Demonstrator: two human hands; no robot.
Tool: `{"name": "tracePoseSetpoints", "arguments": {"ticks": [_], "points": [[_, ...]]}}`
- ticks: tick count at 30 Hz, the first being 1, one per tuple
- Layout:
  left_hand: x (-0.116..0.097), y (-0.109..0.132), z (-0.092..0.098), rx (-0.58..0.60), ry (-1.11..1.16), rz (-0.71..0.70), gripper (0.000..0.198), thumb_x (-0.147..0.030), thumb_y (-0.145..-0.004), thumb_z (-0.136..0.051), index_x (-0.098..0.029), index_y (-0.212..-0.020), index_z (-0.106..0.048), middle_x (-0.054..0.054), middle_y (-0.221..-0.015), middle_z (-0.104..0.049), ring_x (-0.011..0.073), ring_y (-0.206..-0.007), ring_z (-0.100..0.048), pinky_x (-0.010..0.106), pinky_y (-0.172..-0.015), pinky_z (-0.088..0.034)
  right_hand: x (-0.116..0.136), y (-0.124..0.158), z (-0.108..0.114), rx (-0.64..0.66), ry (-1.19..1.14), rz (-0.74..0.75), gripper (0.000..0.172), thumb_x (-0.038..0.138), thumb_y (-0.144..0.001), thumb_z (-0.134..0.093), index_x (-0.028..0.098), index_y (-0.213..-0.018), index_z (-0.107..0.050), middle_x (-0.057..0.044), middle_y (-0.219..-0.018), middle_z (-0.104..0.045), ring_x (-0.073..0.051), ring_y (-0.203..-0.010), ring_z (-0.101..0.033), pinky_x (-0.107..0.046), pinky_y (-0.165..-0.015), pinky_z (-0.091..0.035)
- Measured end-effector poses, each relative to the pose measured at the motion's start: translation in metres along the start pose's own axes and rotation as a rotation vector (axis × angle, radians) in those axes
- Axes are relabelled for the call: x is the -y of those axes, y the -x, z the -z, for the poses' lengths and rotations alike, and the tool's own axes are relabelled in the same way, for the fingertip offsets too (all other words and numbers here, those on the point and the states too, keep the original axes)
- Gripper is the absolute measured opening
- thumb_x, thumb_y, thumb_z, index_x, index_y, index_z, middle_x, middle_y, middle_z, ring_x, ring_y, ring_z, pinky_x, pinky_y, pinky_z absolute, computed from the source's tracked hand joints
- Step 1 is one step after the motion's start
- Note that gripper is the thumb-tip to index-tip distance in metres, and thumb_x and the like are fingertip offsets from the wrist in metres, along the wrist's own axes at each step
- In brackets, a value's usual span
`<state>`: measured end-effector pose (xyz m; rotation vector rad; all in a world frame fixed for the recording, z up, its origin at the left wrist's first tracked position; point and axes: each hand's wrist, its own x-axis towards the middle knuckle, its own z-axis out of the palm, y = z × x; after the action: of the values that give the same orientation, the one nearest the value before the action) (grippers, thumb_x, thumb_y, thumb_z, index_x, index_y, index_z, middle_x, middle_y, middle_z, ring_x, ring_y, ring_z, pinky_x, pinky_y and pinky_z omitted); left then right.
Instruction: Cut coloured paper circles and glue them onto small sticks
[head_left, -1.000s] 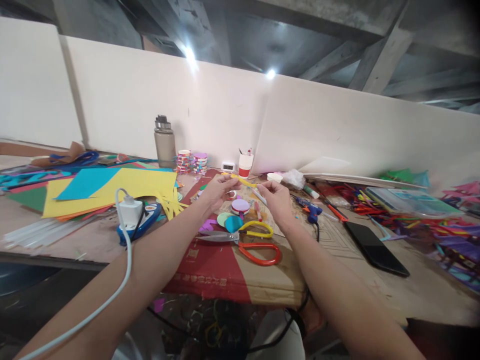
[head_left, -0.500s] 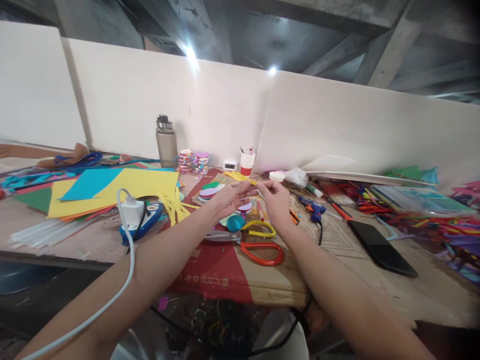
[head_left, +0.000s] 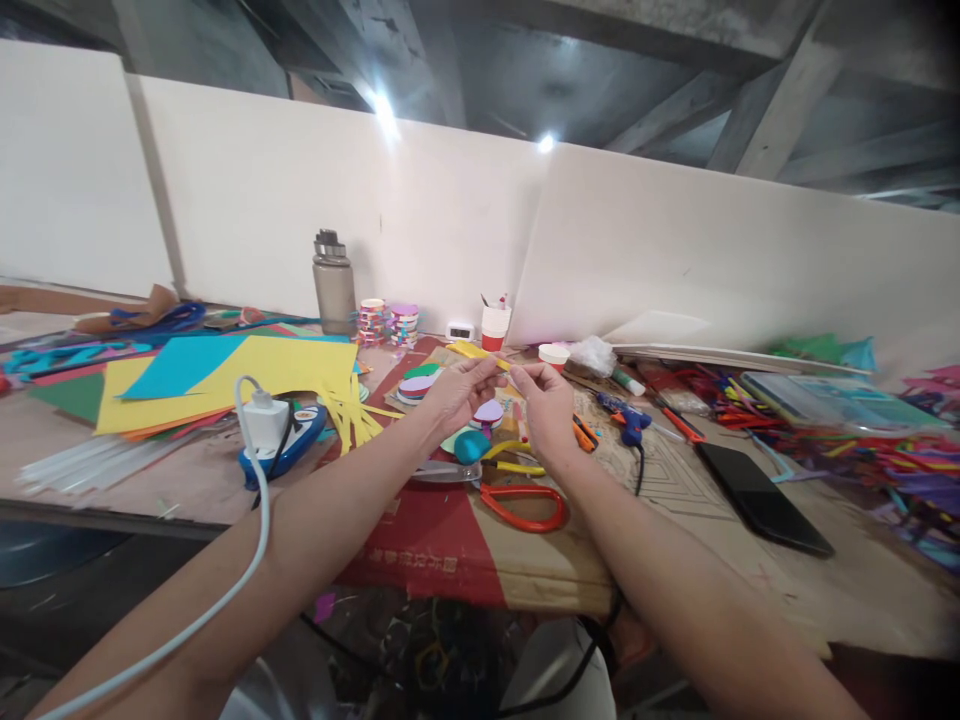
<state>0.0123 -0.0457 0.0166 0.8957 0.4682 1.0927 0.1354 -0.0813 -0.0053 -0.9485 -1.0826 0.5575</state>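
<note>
A narrow yellow strip (head_left: 474, 350) is pinched between the fingers of my left hand (head_left: 463, 390) and my right hand (head_left: 544, 400), which are close together above the middle of the table. Its far end points up and to the left. Below my hands lie scissors with red and yellow handles (head_left: 525, 507), their blades pointing left. A teal round piece (head_left: 471, 446) rests by the scissors, and round stacked pieces in purple and white (head_left: 489, 412) show between my hands. An orange cutter (head_left: 585, 433) lies just right of my right wrist.
On the left are yellow sheets (head_left: 292, 365), a blue power strip (head_left: 300, 440) with a white cable crossing my left forearm, and a bottle (head_left: 334, 285). A blue glue gun (head_left: 630, 420), black phone (head_left: 761, 497) and plastic box (head_left: 840, 400) lie on the right.
My right hand has shifted slightly left, showing more of the orange cutter and covering part of the yellow handle. Both hands still hold the strip.
</note>
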Motion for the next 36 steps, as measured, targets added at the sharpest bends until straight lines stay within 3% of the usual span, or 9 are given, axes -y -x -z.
{"name": "tracePoseSetpoints", "arguments": {"ticks": [9, 16, 29, 36], "points": [[-0.002, 0.001, -0.001, 0.014, 0.023, -0.055, 0.017, -0.016, -0.094, -0.057, -0.011, -0.084, -0.069, 0.004, -0.083, -0.075, 0.0042, -0.055, -0.062, 0.014, -0.051, -0.046, 0.001, 0.002, -0.003, 0.028, 0.032, 0.008, 0.026, 0.044, -0.071, -0.070, 0.019, -0.071, -0.062, -0.001, -0.069, -0.065, -0.016, -0.067, -0.056, -0.030, -0.066, -0.047], [-0.006, 0.002, 0.000, -0.008, -0.007, -0.092, 0.007, -0.017, -0.087, -0.069, -0.010, -0.085, -0.069, 0.006, -0.085, -0.075, 0.0049, -0.054, -0.063, 0.014, -0.048, -0.045, 0.004, 0.001, -0.001, 0.024, 0.105, -0.030, 0.029, 0.046, -0.068, -0.070, 0.018, -0.068, -0.062, 0.001, -0.063, -0.061, -0.013, -0.061, -0.052, -0.029, -0.062, -0.044], [-0.026, 0.005, 0.001, -0.108, 0.008, -0.075, 0.016, -0.014, -0.094, -0.056, -0.009, -0.087, -0.069, 0.008, -0.083, -0.075, 0.0032, -0.049, -0.057, 0.012, -0.041, -0.039, 0.001, 0.002, 0.002, 0.143, 0.236, -0.040, 0.027, 0.045, -0.068, -0.068, 0.018, -0.069, -0.064, -0.001, -0.065, -0.065, -0.015, -0.062, -0.055, -0.028, -0.060, -0.043], [-0.025, 0.000, 0.011, -0.056, 0.009, -0.112, 0.015, -0.020, -0.093, -0.059, -0.011, -0.093, -0.071, 0.010, -0.093, -0.076, 0.0020, -0.047, -0.051, 0.012, -0.037, -0.033, 0.004, 0.003, 0.002, 0.161, 0.289, -0.025, 0.024, 0.043, -0.070, -0.066, 0.019, -0.069, -0.063, -0.001, -0.066, -0.065, -0.015, -0.063, -0.055, -0.029, -0.062, -0.043]]}}
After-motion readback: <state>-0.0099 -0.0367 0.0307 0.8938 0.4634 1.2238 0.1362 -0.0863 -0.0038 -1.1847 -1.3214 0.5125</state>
